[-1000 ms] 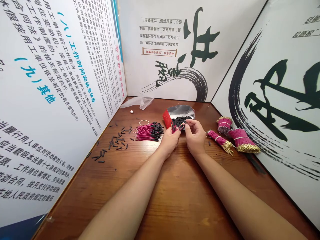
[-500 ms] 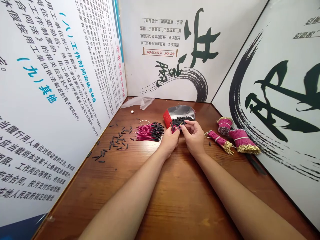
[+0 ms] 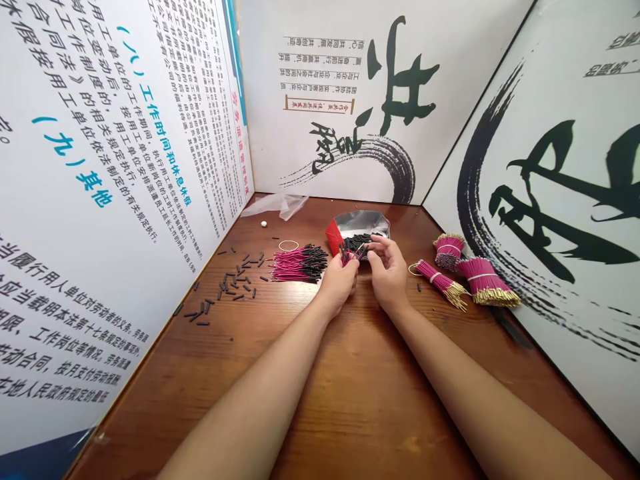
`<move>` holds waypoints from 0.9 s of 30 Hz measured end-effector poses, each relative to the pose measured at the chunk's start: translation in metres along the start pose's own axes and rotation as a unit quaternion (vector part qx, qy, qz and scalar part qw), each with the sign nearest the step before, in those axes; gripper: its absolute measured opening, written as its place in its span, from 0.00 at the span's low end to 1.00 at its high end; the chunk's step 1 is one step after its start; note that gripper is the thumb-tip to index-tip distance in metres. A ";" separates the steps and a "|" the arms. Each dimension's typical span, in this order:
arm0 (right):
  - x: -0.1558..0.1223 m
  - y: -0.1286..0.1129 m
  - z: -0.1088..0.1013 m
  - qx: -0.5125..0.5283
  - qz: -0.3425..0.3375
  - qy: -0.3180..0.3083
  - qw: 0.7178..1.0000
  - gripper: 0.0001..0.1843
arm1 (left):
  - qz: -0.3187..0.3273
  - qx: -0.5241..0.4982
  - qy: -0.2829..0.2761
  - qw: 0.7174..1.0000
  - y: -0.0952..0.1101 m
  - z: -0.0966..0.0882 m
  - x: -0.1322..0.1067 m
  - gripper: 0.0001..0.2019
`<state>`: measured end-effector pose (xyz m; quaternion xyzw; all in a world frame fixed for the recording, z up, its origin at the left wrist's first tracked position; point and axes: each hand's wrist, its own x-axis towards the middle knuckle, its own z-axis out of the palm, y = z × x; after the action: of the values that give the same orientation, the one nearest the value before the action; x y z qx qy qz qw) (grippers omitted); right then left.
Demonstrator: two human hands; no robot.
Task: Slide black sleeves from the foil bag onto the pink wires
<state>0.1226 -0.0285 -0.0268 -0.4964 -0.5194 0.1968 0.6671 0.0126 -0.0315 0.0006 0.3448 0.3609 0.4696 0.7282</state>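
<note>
Near the middle of the table, my left hand (image 3: 340, 283) is closed around a few pink wires (image 3: 351, 256) with gold tips and black ends. My right hand (image 3: 390, 272) is just to its right, fingers bent and thumb apart from them. Its fingertips are at the near right side of an open red and silver box (image 3: 334, 235), which holds many short black sleeves (image 3: 361, 241). I make out nothing between those fingers. To the left of my left hand lies a pile of pink wires with black ends (image 3: 300, 264).
Loose black sleeves (image 3: 233, 283) are scattered on the left of the wooden table (image 3: 360, 393). Banded bundles of pink wires with gold tips (image 3: 487, 283) stand on the right. A clear plastic bag (image 3: 277, 204) and a ring (image 3: 289, 245) lie behind. Printed panels (image 3: 335, 153) enclose the table.
My right hand has drawn slightly away from the wires in my left hand, and its fingers have parted beside the box. My left hand stays in place, holding the wires.
</note>
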 end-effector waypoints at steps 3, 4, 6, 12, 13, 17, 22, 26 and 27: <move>0.001 0.000 -0.003 -0.046 -0.019 0.019 0.999 0.17 | 0.012 0.020 -0.025 0.999 -0.001 -0.001 0.001 0.09; 0.001 0.000 -0.004 -0.063 -0.032 0.017 0.997 0.17 | 0.013 0.023 -0.025 0.999 -0.001 -0.001 0.001 0.09; 0.000 -0.002 -0.004 -0.103 -0.059 0.004 0.993 0.18 | 0.012 0.026 -0.025 0.999 -0.001 -0.002 0.001 0.09; 0.001 -0.004 -0.007 -0.266 -0.055 -0.018 0.962 0.21 | 0.010 0.008 -0.021 1.000 -0.002 -0.003 0.004 0.09; 0.002 -0.004 -0.007 -0.302 -0.041 -0.031 0.952 0.21 | 0.011 0.004 -0.018 1.000 -0.002 -0.003 0.004 0.09; 0.000 -0.007 -0.004 -0.424 0.008 -0.122 0.897 0.22 | 0.016 -0.010 -0.017 1.000 -0.001 -0.003 0.005 0.09; -0.003 -0.013 -0.002 -0.512 0.027 -0.216 0.831 0.24 | 0.013 -0.020 -0.014 1.000 0.000 -0.002 0.004 0.09; -0.002 -0.014 -0.003 -0.522 0.037 -0.235 0.819 0.24 | 0.011 -0.021 -0.018 1.000 0.000 -0.002 0.004 0.09; -0.002 -0.014 -0.003 -0.520 0.036 -0.233 0.821 0.24 | 0.011 -0.020 -0.018 1.000 0.000 -0.002 0.004 0.09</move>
<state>0.1208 -0.0370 -0.0156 -0.7275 -0.6661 0.0314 0.1614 0.0120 -0.0280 -0.0016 0.3425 0.3343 0.4786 0.7361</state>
